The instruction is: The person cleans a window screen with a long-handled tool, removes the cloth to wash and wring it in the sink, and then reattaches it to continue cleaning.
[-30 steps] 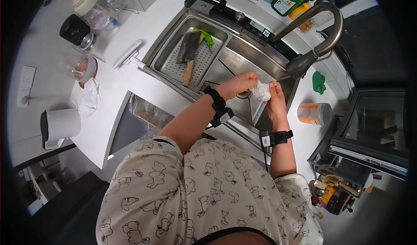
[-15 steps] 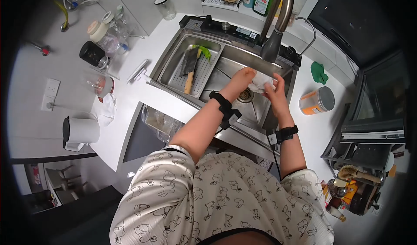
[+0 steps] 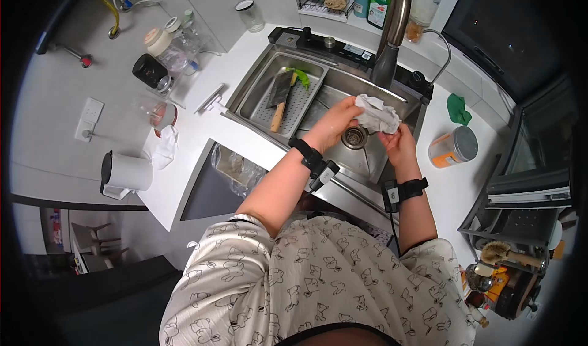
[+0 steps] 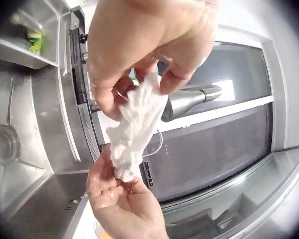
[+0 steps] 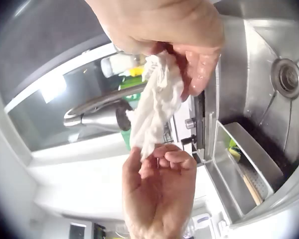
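Observation:
A crumpled white cloth [image 3: 378, 114] is stretched between both hands above the sink, near the drain. The left hand [image 3: 334, 120] pinches its left end and the right hand [image 3: 401, 145] holds its right end. In the left wrist view the left hand [image 4: 152, 45] grips the cloth [image 4: 135, 124] from above, while the right hand [image 4: 127, 201] has the lower end. In the right wrist view the cloth [image 5: 158, 99] hangs between the right hand [image 5: 172, 35] at the top and the left hand [image 5: 159, 191] below. Both hands look wet.
A cleaver [image 3: 281, 91] and green vegetable [image 3: 302, 77] lie in a perforated tray [image 3: 256, 112] in the sink's left part. The faucet [image 3: 392, 39] rises behind. To the right stand a canister [image 3: 453, 147] and a green cloth [image 3: 458, 109]; a kettle [image 3: 130, 173] is at left.
The white cloth was bunched between the hands and is now spread out longer, with the hands farther apart. The head view has shifted, so the surroundings sit differently in it.

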Tool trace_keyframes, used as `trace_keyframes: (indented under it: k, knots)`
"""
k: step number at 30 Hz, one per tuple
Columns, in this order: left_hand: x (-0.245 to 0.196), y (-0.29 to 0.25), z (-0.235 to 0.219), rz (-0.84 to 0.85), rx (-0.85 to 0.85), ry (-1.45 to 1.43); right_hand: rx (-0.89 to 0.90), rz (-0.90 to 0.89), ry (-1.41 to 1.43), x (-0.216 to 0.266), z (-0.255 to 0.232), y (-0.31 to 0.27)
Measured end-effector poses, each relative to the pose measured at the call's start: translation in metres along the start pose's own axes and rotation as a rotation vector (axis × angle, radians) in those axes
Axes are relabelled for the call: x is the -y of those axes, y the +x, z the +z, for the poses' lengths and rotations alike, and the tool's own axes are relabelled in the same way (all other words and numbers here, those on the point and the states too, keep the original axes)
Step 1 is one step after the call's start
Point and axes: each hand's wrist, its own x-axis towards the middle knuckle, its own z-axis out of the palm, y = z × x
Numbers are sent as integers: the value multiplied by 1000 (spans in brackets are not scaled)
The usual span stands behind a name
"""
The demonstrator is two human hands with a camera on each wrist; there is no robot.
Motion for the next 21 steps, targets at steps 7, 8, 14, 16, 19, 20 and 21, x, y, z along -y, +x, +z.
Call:
trace_keyframes:
  k: [7,8,14,16,19,20,21]
  knots:
    - [-4,4,3,133,-94,128,416,358,245,-11,42,-28]
    - [-1,9,3,174,-118,310,331,282,160,-27,45,-22]
    - [-47,-14,-20,575,-476,636,208,26,92,-35,47,6]
    - [-41,-11,-52,526,-595,791,150,60,63,-34,49,7]
    - [-40,-14,-85,495,-573,678,59,-30,59,-31,77,-1]
    - [-45,-14,-95,608,-520,624,66,-33,-43,-28,84,-3]
    - [-38,-9,-115,628,-542,633,82,2,-162,-34,83,-9]
